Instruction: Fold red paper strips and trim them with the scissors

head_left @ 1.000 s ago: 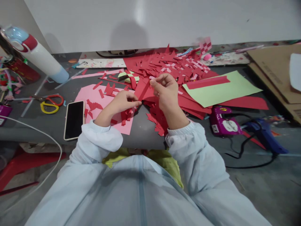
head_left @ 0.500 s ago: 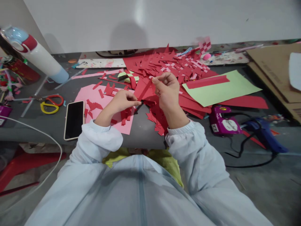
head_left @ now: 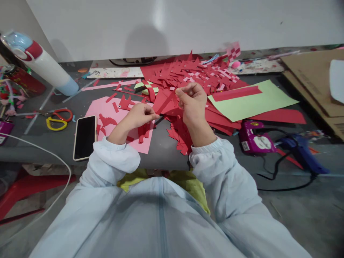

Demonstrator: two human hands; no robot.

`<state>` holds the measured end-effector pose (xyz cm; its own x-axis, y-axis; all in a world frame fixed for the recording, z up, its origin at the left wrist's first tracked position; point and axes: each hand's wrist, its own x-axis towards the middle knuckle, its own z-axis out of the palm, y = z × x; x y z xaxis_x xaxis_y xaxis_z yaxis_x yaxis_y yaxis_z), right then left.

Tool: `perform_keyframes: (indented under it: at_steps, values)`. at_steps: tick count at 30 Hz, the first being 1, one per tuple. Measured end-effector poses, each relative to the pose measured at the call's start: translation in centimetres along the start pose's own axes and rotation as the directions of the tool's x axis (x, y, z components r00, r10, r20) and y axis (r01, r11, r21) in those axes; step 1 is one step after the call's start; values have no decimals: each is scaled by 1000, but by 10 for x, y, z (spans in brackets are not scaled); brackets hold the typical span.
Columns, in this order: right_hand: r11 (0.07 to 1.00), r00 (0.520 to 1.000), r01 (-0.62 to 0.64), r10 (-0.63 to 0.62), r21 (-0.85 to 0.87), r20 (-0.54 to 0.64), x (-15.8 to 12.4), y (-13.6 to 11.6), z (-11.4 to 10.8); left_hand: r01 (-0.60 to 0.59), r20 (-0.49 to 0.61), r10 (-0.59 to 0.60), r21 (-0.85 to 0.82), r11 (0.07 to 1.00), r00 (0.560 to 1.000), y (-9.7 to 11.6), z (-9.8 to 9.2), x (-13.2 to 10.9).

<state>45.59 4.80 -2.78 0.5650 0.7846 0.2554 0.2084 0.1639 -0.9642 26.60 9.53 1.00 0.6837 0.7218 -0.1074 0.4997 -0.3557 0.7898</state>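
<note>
A narrow red paper strip (head_left: pixel 166 104) runs slantwise between my hands. Its upper end is pinched in the fingertips of my right hand (head_left: pixel 194 104). At its lower end, the thumb and forefinger of my left hand (head_left: pixel 139 115) are pressed together. Beneath and behind lies a large heap of cut red paper (head_left: pixel 172 73) with some pink checkered pieces. Under my left hand, a pink sheet (head_left: pixel 94 105) bears red scraps and a red shape with a googly eye (head_left: pixel 124 103). A green sheet (head_left: pixel 242 107) with a red strip on it is right of my right hand.
Scissors (head_left: pixel 56 120), a phone (head_left: pixel 85 138) and a white bottle (head_left: pixel 45 64) are on the left. To the right are a purple box (head_left: pixel 256 139), a blue glue gun (head_left: pixel 302 152) with its cable, and cardboard (head_left: pixel 311 79).
My right hand has shifted very slightly to the right. My left hand has moved a little left, and both stay near the strip.
</note>
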Motion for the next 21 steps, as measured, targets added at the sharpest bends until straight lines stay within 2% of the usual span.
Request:
perform_keyframes:
  at_steps: [4,8,10,14,17,21]
  values:
    - [994,998,66,-65,-86,16,7,-3,-10,-44,3,44,25,999,999,3,0,-2]
    - [942,993,122,-114,-314,42,16,-10,-29,-46,-134,45,-5,999,990,4,0,-2]
    - [879,996,78,-52,-471,68,18,-12,-36,-33,-174,30,-11,999,984,3,-1,-2]
    - [687,991,-1,95,-726,89,14,-13,-39,-11,-186,16,29,1000,982,0,-1,-1]
    - [600,979,23,147,-800,139,10,-15,-35,-6,-185,19,72,997,983,-1,-1,-1]
    - [540,952,16,250,-841,178,8,-17,-32,8,-182,11,102,995,983,-1,-1,-1]
